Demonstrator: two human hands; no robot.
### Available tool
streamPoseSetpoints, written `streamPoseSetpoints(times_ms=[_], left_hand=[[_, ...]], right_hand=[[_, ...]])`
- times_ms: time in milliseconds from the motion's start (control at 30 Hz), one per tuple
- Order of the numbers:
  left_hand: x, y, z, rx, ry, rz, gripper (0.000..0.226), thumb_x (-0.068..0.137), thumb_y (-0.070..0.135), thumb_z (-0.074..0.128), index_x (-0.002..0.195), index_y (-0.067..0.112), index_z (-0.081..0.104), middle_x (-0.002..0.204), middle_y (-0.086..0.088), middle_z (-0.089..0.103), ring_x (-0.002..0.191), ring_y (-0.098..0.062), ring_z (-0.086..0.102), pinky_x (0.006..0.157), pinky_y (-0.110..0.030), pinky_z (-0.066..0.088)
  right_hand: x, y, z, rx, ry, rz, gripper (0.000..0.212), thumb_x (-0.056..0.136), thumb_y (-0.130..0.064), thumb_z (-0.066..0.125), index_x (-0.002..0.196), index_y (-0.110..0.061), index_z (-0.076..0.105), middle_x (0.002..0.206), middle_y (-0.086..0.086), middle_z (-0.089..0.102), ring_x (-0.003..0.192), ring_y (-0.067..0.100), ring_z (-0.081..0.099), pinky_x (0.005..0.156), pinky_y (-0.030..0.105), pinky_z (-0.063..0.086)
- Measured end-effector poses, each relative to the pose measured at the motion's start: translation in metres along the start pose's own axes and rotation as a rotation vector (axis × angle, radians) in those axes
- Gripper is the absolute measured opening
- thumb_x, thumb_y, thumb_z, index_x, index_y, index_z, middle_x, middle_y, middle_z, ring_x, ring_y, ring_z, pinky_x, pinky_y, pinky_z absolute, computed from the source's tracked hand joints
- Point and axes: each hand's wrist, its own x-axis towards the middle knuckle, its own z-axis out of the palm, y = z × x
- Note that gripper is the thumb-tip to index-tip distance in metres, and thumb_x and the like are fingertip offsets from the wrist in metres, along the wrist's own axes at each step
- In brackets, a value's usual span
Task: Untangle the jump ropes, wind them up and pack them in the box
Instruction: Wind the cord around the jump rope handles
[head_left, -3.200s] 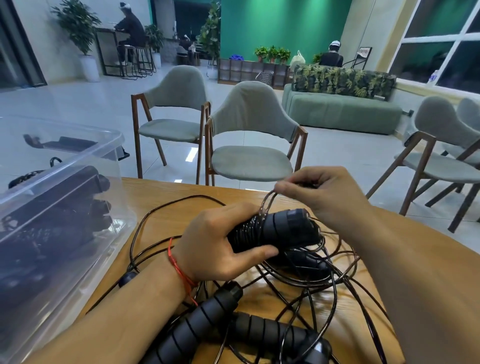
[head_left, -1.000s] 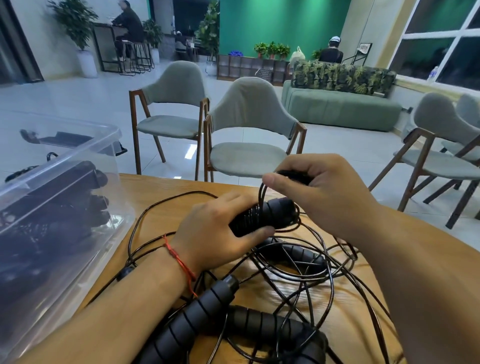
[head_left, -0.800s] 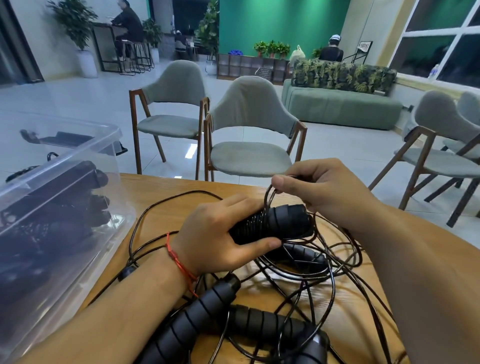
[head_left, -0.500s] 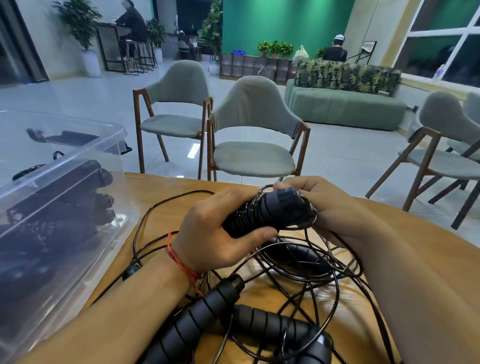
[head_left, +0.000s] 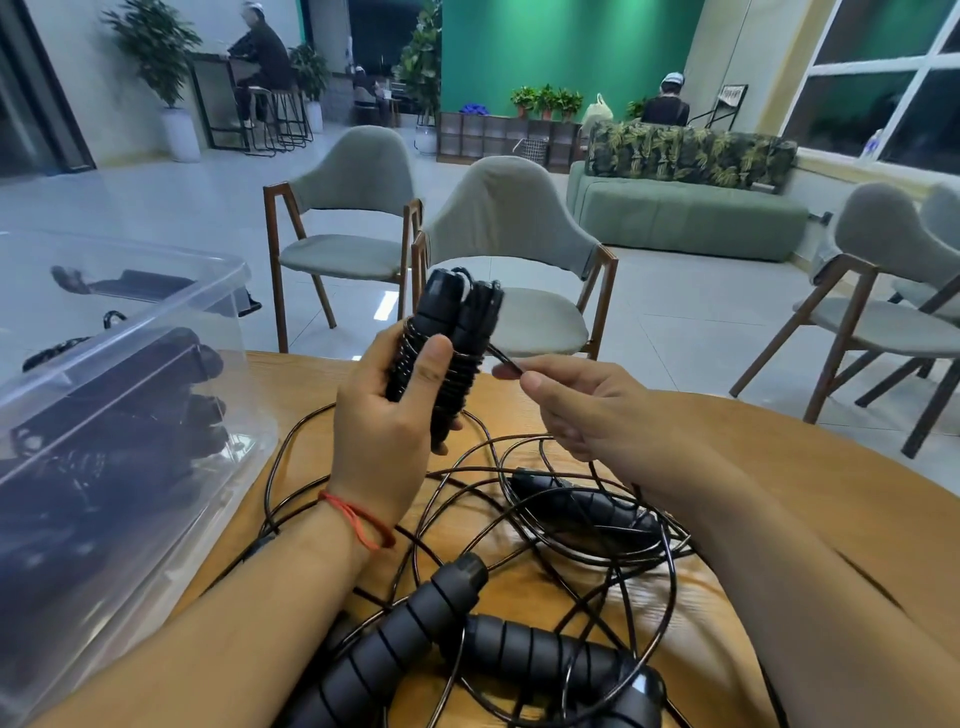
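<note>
So the round wooden desk (head_left: 296, 379) takes up most of my view, with the clear plastic box (head_left: 228, 395) sitting on its left side, and there are already dark jump ropes inside it. Spread over the middle of the desk is the tangle of thin black cable (head_left: 670, 587), looping all over itself. Closest to me two ribbed foam handles (head_left: 395, 649) lie touching in a V, and another handle (head_left: 582, 509) sits further back in the loops, under my right wrist. My left hand (head_left: 384, 426) is wrapped around the wound jump rope (head_left: 457, 332), holding it upright above the desk, both handles side by side with cable coiled around them. My right hand (head_left: 582, 400) is just beside it, pinching the loose end (head_left: 501, 356) of that cable between thumb and forefinger.
</note>
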Motion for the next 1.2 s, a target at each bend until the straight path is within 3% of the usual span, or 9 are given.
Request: streamPoseSetpoints(times_ms=[100,200,333,433,567,767,967,1067,1200], left_hand=[[0.004,-0.003,-0.001,0.014,0.001,-0.070,0.025,0.106,0.044,0.056,0.118,0.024,0.065,0.091,-0.007,0.072,0.069,-0.031,0.073,0.049,-0.044,0.058],[0.005,-0.008,0.001,0.085,-0.009,-0.082,0.025,0.104,0.046,0.059,0.118,0.026,0.064,0.090,-0.005,0.073,0.067,-0.025,0.074,0.048,-0.038,0.057],[0.005,-0.015,0.003,0.219,-0.012,-0.030,0.033,0.100,0.049,0.065,0.126,0.029,0.059,0.094,0.001,0.071,0.075,-0.019,0.074,0.056,-0.028,0.055],[0.004,-0.018,0.002,0.392,-0.024,0.030,0.040,0.098,0.056,0.065,0.132,0.037,0.052,0.098,0.006,0.067,0.083,-0.014,0.070,0.065,-0.038,0.060],[0.001,-0.017,0.002,0.683,-0.021,0.177,0.052,0.098,0.059,0.063,0.140,0.039,0.040,0.114,0.005,0.058,0.086,-0.017,0.063,0.059,-0.032,0.054],[0.002,-0.016,0.003,0.987,-0.088,0.363,0.069,0.102,0.054,0.058,0.162,0.038,0.029,0.129,0.002,0.061,0.097,-0.021,0.067,0.057,-0.034,0.056],[0.001,-0.020,0.007,1.118,-0.139,0.356,0.072,0.099,0.053,0.060,0.163,0.042,0.027,0.114,0.002,0.060,0.095,-0.022,0.061,0.057,-0.030,0.045],[0.001,-0.022,0.006,1.109,-0.196,0.307,0.074,0.100,0.056,0.054,0.164,0.045,0.020,0.120,0.000,0.055,0.106,-0.023,0.054,0.067,-0.032,0.051],[0.002,-0.025,0.005,1.007,-0.325,0.192,0.073,0.102,0.056,0.051,0.164,0.048,0.014,0.136,0.002,0.051,0.121,-0.019,0.051,0.087,-0.034,0.055]], right_hand=[[-0.002,-0.002,0.001,-0.082,0.009,0.015,0.027,0.110,-0.034,0.058,0.132,-0.039,0.072,0.061,-0.018,0.048,0.057,0.002,0.045,0.060,0.019,0.038],[-0.001,-0.002,0.004,-0.139,0.032,0.029,0.027,0.110,-0.036,0.056,0.131,-0.040,0.073,0.063,-0.012,0.044,0.057,0.003,0.043,0.062,0.024,0.038],[-0.001,-0.006,0.008,-0.254,0.018,0.078,0.028,0.112,-0.034,0.053,0.133,-0.035,0.071,0.061,-0.021,0.055,0.056,-0.003,0.051,0.060,0.019,0.038],[-0.005,-0.012,0.010,-0.223,-0.010,0.104,0.026,0.112,-0.030,0.053,0.133,-0.033,0.069,0.063,-0.012,0.054,0.058,0.003,0.050,0.059,0.021,0.042],[-0.006,-0.019,0.012,-0.122,-0.024,0.142,0.023,0.112,-0.022,0.054,0.129,-0.026,0.068,0.072,0.000,0.062,0.066,0.016,0.062,0.069,0.030,0.056],[-0.010,-0.023,0.015,-0.050,-0.048,0.194,0.016,0.111,-0.021,0.056,0.118,-0.023,0.071,0.073,-0.001,0.065,0.065,0.015,0.067,0.063,0.025,0.056],[-0.008,-0.018,0.020,-0.203,-0.011,0.203,0.015,0.110,-0.024,0.058,0.109,-0.025,0.072,0.073,-0.001,0.070,0.065,0.014,0.072,0.065,0.026,0.059],[-0.007,-0.014,0.025,-0.265,0.028,0.189,0.017,0.109,-0.027,0.058,0.098,-0.026,0.071,0.072,-0.001,0.071,0.063,0.014,0.072,0.063,0.028,0.060],[-0.004,-0.007,0.030,-0.314,0.080,0.208,0.019,0.109,-0.036,0.058,0.105,-0.024,0.073,0.070,-0.001,0.073,0.061,0.015,0.073,0.065,0.033,0.063]])
